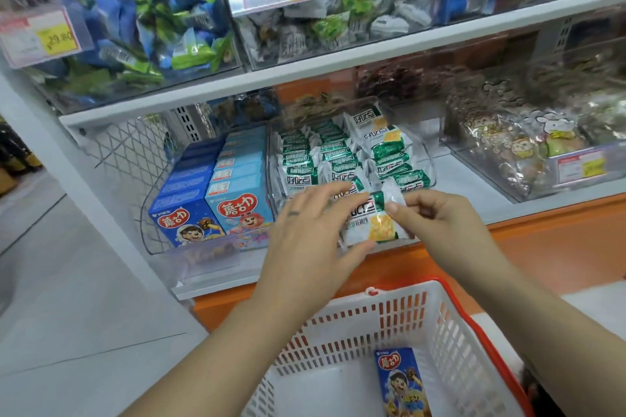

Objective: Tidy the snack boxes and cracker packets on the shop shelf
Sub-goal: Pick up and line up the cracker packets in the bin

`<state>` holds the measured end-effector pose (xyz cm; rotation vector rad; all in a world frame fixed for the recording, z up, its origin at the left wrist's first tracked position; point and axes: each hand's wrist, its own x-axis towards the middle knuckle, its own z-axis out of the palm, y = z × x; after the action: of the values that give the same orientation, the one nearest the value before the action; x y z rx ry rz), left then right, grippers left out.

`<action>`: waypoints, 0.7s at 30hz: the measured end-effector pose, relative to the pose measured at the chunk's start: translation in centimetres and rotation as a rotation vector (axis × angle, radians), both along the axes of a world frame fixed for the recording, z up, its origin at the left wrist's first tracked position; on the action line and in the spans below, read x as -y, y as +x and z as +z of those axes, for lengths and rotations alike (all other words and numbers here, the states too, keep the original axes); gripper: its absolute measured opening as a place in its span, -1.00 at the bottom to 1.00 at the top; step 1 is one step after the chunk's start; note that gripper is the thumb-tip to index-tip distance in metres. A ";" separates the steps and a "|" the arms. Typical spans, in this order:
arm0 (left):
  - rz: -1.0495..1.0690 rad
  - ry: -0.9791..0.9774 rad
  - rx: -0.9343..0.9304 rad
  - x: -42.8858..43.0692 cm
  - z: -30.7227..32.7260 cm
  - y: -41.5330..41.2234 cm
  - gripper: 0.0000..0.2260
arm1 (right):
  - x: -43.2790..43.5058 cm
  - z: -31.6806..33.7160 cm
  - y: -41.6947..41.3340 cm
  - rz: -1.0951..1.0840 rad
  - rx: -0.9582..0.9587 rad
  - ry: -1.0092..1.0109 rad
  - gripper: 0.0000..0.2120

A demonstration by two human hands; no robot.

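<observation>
Both hands clamped on one green-and-white cracker packet (pixel 371 220) at the front lip of the clear cracker bin (pixel 425 149): left hand (pixel 311 230) cupping the left side, right hand (pixel 437 213) pinching the top-right crimped end. Long axis tilted, running down-left to up-right, off the rows behind. Needs squaring up and pushing straight back; right hand nearer the free end, likely steers.

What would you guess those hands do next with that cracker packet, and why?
Probably slot the cracker packet into the front of the clear tray. Both the left hand and the right hand hold it at the tray's front edge, where the other green packets stand in rows.
</observation>
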<state>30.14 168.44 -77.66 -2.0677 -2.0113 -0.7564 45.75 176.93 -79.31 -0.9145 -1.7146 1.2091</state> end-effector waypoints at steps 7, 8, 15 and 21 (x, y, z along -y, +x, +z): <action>-0.057 0.182 -0.138 -5.1 0.5 0.3 -0.57 | -2.9 0.7 1.1 -0.119 -0.187 -0.106 -0.87; -0.033 0.180 -0.114 -6.1 0.8 0.2 -0.57 | -3.6 0.8 1.3 -0.157 -0.200 -0.109 -0.84; 0.061 -0.027 0.060 -13.5 2.1 1.5 -0.67 | -6.8 -0.6 2.0 -0.217 -0.094 -0.230 -0.62; 0.035 -0.131 0.090 -16.7 0.3 1.3 -0.74 | -7.5 -1.1 1.4 -0.215 -0.081 -0.259 -0.64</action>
<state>31.48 185.12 -77.39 -2.0973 -2.1944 -0.7428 47.17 184.41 -80.43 -1.1561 -1.3773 1.3216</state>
